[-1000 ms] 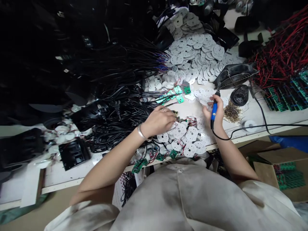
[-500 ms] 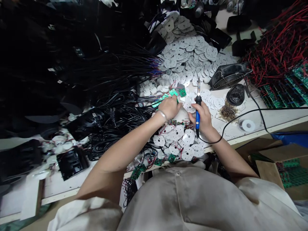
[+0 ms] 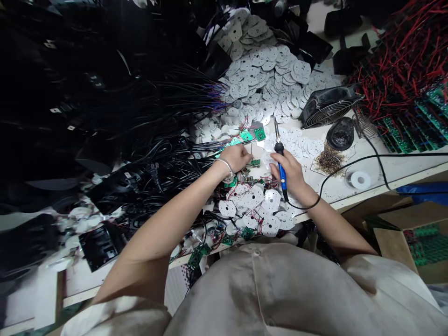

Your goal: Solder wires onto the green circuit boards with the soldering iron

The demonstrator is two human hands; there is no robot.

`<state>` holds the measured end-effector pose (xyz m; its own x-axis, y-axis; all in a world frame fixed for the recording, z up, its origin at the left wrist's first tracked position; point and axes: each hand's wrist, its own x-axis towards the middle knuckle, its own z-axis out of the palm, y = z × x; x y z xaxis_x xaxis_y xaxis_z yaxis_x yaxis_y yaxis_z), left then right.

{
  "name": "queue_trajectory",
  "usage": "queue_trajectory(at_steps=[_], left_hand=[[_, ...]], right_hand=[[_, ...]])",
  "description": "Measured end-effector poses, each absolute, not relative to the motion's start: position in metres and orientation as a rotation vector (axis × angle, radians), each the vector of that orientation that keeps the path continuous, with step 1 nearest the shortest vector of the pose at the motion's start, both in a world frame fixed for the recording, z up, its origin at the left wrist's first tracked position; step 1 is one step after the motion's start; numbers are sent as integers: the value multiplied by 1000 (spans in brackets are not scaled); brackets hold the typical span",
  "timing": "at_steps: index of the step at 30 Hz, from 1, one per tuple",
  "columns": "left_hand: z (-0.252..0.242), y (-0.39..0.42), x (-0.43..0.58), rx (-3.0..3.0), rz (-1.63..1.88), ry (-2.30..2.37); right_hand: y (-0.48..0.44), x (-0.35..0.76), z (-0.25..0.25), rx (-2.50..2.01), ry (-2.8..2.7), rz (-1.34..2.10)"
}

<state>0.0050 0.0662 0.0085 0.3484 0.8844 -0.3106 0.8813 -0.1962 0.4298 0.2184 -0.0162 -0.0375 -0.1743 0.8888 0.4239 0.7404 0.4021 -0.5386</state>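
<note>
My right hand (image 3: 291,173) is wrapped round the blue handle of a soldering iron (image 3: 282,173), whose metal tip points up and away from me. My left hand (image 3: 235,158), with a bracelet at the wrist, pinches a small green circuit board (image 3: 255,163) at its fingertips. Just beyond it lie more green circuit boards (image 3: 259,133). Below both hands, white perforated discs (image 3: 252,197) with red wires are heaped near the bench edge. Some small parts between the hands are too fine to make out.
A pile of white plates (image 3: 269,74) stands at the back. To the right are a black fan (image 3: 329,109), a dark cup (image 3: 340,134), a solder spool (image 3: 360,180) and red-wired boards (image 3: 402,133). Black cables (image 3: 164,158) crowd the left; the iron's cord (image 3: 336,176) runs right.
My left hand has drawn back a little to the left, and a small circuit board now shows at its fingertips. The soldering iron has shifted left, its tip leaning further left.
</note>
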Motion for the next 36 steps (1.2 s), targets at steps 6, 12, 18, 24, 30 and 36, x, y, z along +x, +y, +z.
queue_trajectory(at_steps=[6, 12, 18, 24, 30, 36], left_hand=[[3, 86, 20, 2105, -224, 1505], [12, 78, 24, 2113, -270, 1444], [19, 62, 16, 1808, 283, 1267], [28, 64, 13, 1255, 543, 1161], [30, 60, 11, 1552, 378, 1315], [33, 55, 19, 2177, -87, 1653]], right_hand=[[-28, 213, -41, -1385, -1959, 297], [-31, 208, -44, -1431, -1951, 263], [-28, 206, -48, -1412, -1923, 216], [-23, 198, -47, -1421, -1919, 305], [-44, 231, -18, -1284, -1871, 94], [-101, 291, -18, -1673, -1139, -123]])
